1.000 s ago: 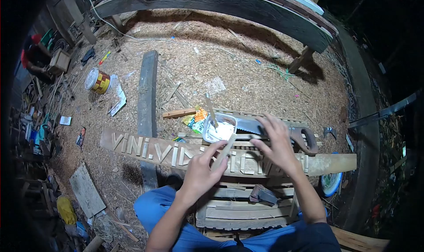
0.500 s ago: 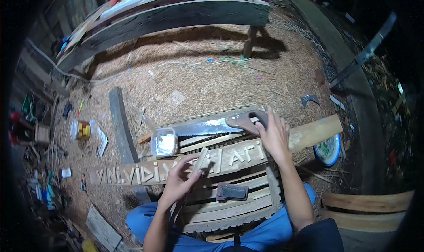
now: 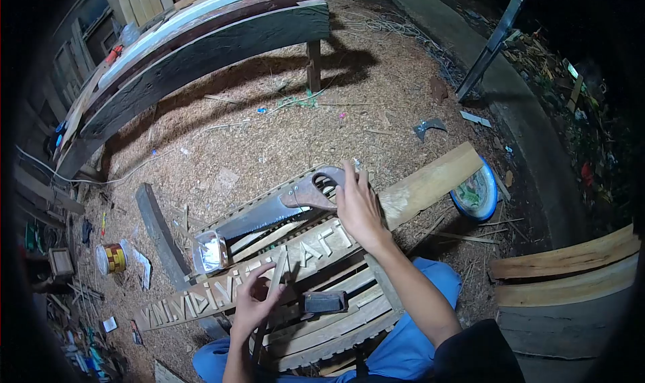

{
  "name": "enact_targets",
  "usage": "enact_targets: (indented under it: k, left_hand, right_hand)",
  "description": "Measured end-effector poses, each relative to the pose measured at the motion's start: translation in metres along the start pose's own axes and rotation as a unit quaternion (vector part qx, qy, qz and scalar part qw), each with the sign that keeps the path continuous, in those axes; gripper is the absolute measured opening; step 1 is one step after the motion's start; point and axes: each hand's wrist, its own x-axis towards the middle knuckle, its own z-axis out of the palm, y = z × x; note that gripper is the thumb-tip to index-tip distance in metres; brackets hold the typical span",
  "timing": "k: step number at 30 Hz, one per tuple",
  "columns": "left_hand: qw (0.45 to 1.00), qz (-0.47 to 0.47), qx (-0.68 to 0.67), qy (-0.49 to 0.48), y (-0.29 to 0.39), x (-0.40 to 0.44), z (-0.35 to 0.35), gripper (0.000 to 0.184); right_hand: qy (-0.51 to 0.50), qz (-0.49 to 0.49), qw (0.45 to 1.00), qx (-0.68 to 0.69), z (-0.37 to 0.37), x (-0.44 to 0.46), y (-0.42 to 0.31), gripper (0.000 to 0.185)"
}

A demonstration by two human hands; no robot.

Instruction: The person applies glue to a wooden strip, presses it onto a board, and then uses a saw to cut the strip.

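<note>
Two hands [image 3: 359, 211], one handheld strip [image 3: 278, 272], one handsaw [image 3: 267, 216], one lettered board [image 3: 430, 181], one plastic tub [image 3: 201, 250], one blue-rimmed basin [image 3: 495, 195]

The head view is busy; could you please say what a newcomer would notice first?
Probably the long board with wooden letters, slanting across the middle, and the handsaw just beyond it. The left hand holds a wooden strip in front of the letters, and a blue-rimmed basin shows by the board's right end.

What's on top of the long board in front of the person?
Pale raised letters run along the long board; "VINI.VIDI." and what looks like "ART" show. The left hand and its wooden strip hide some between; the right hand covers a patch after "ART", contents unseen.
</note>
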Motion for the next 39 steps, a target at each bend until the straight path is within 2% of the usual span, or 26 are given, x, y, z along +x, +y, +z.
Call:
enact_targets:
  k: [2, 3, 5, 7, 8, 10, 11, 16, 18, 20, 22, 24, 25, 26, 32, 33, 35, 36, 37, 38, 39]
  left_hand:
    - [0.999, -0.047, 0.012, 0.0, 0.003, 0.0, 0.0, 0.05]
    - [0.998, -0.055, 0.014, 0.0, 0.006, 0.0, 0.001, 0.05]
    - [0.998, -0.064, 0.017, 0.006, 0.01, 0.0, 0.001, 0.049]
    - [1.0, -0.017, -0.001, 0.023, 0.01, -0.001, 0.004, 0.049]
    - [0.999, -0.022, -0.004, 0.032, 0.009, -0.001, 0.004, 0.049]
    - [1.0, 0.008, 0.022, 0.021, 0.007, -0.002, 0.003, 0.05]
    - [0.999, 0.013, 0.023, 0.023, 0.008, -0.003, 0.004, 0.051]
    - [0.999, 0.011, 0.038, 0.014, 0.018, -0.014, 0.001, 0.051]
    - [0.999, 0.017, 0.05, 0.01, 0.016, -0.02, 0.0, 0.052]
    - [0.999, 0.05, -0.011, 0.014, 0.018, -0.025, 0.0, 0.051]
    - [0.998, 0.056, 0.009, 0.016, 0.019, -0.032, -0.004, 0.052]
    - [0.994, 0.1, 0.029, 0.021, 0.019, -0.038, -0.005, 0.052]
    - [0.998, 0.054, 0.029, -0.001, 0.024, -0.043, -0.009, 0.053]
    - [0.998, 0.056, 0.027, 0.0, 0.021, -0.045, -0.009, 0.053]
    - [0.981, 0.188, 0.057, 0.008, 0.018, -0.053, -0.005, 0.052]
    - [0.985, 0.163, 0.054, -0.006, 0.02, -0.055, -0.005, 0.051]
    - [0.981, 0.187, 0.058, -0.004, 0.031, -0.061, -0.003, 0.051]
    - [0.978, 0.197, 0.072, -0.004, 0.036, -0.064, -0.003, 0.05]
    - [0.979, 0.192, 0.069, -0.015, 0.041, -0.066, -0.003, 0.05]
    - [0.97, 0.235, 0.061, -0.006, 0.035, -0.062, 0.002, 0.051]
    - [0.971, 0.225, 0.073, -0.012, 0.039, -0.064, 0.002, 0.051]
  right_hand:
    - [0.029, 0.035, 0.991, 0.125, -0.003, 0.003, -0.001, 0.051]
    - [0.012, 0.062, 0.989, 0.133, -0.016, 0.003, -0.007, 0.048]
    - [0.015, 0.052, 0.988, 0.147, -0.023, 0.004, -0.003, 0.048]
    - [0.01, 0.054, 0.982, 0.182, -0.031, 0.001, -0.001, 0.05]
    - [0.001, 0.049, 0.982, 0.182, -0.031, 0.0, 0.001, 0.05]
    - [0.058, 0.022, 0.982, 0.18, -0.031, -0.004, 0.004, 0.054]
    - [0.054, 0.001, 0.98, 0.193, -0.03, -0.007, 0.009, 0.057]
    - [0.095, -0.028, 0.975, 0.198, -0.036, -0.016, 0.011, 0.055]
    - [0.138, -0.07, 0.969, 0.193, -0.04, -0.019, 0.01, 0.055]
    - [0.143, -0.076, 0.966, 0.202, -0.045, -0.024, 0.004, 0.052]
    - [0.142, -0.099, 0.956, 0.236, -0.05, -0.03, 0.002, 0.049]
    - [0.145, -0.102, 0.957, 0.23, -0.05, -0.038, -0.002, 0.044]
    - [0.156, -0.117, 0.95, 0.242, -0.047, -0.041, -0.001, 0.044]
    - [0.167, -0.131, 0.943, 0.255, -0.045, -0.044, -0.001, 0.045]
    - [0.247, -0.151, 0.902, 0.32, -0.066, -0.067, -0.02, 0.042]
    - [0.274, -0.157, 0.887, 0.338, -0.075, -0.073, -0.021, 0.043]
    - [0.339, -0.19, 0.851, 0.354, -0.087, -0.085, -0.017, 0.048]
    - [0.336, -0.244, 0.823, 0.388, -0.087, -0.09, -0.015, 0.051]
    - [0.282, -0.197, 0.847, 0.405, -0.088, -0.107, -0.018, 0.054]
    - [0.226, -0.145, 0.867, 0.419, -0.086, -0.124, -0.022, 0.058]
    - [0.194, -0.106, 0.866, 0.449, -0.08, -0.135, -0.029, 0.055]
